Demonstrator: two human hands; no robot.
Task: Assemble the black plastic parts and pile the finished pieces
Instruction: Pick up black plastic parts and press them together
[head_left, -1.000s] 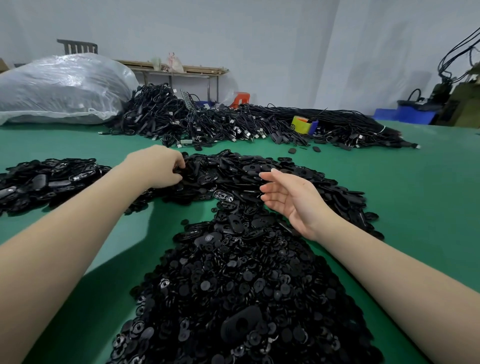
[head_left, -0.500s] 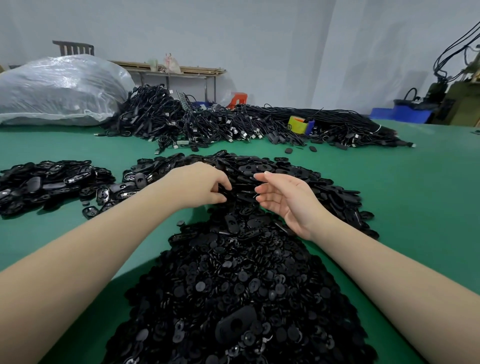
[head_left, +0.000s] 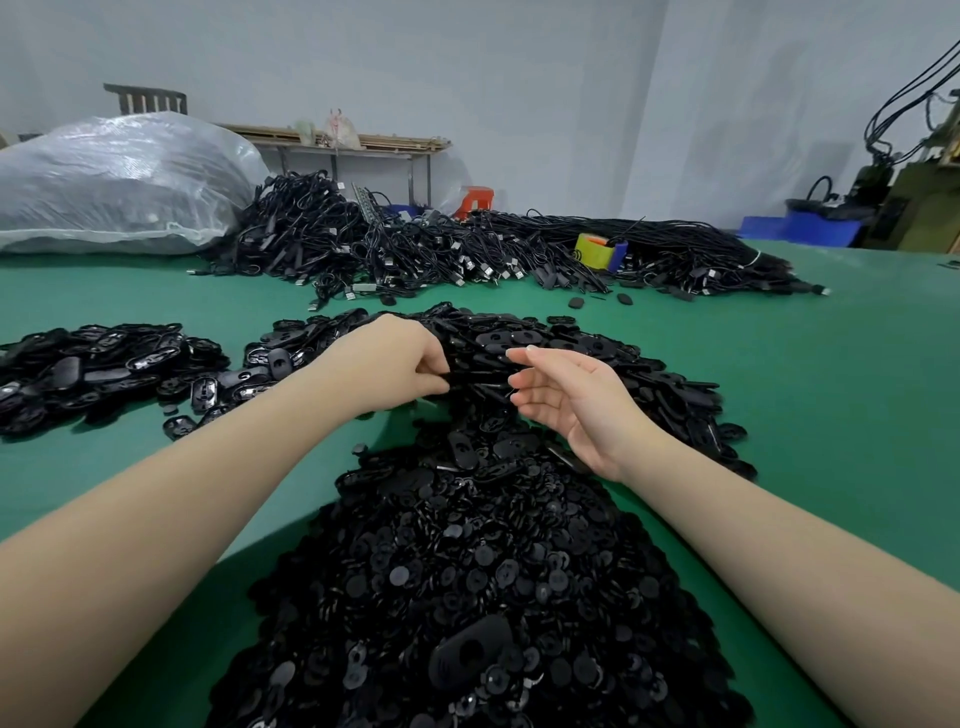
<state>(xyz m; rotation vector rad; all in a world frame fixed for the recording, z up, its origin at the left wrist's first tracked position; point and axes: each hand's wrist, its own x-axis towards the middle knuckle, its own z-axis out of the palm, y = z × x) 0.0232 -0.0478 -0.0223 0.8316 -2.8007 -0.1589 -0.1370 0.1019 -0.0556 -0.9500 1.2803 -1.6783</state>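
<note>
Stretching across the whole view is a green surface (head_left: 810, 415) heaped with black plastic parts. A pile of small round discs (head_left: 467, 571) lies nearest, with one larger oval shell (head_left: 470, 652) resting on top. Beyond it spreads a mound of flat oval shells (head_left: 597, 358), and a separate heap of oval pieces (head_left: 88, 364) sits well apart on the left. Farther back runs a long tangle of black cables (head_left: 467, 249) with a yellow tape roll (head_left: 595, 249) resting on it, and a big clear plastic bag (head_left: 114, 182) lies at the far left.

The left hand (head_left: 395, 364) hangs over the oval mound, its fingers (head_left: 434, 385) curled and pinching at a black piece I cannot make out against the pile. The right hand (head_left: 576, 400) is beside it, palm turned inward, fingers apart and relaxed, holding nothing.

Pale grey walls close the room. A wooden shelf (head_left: 337, 143) on metal legs stands at the back, blue crates (head_left: 800, 228) and a dark green machine (head_left: 914, 208) with black hoses stand at the right. No readable writing or label shows anywhere.
</note>
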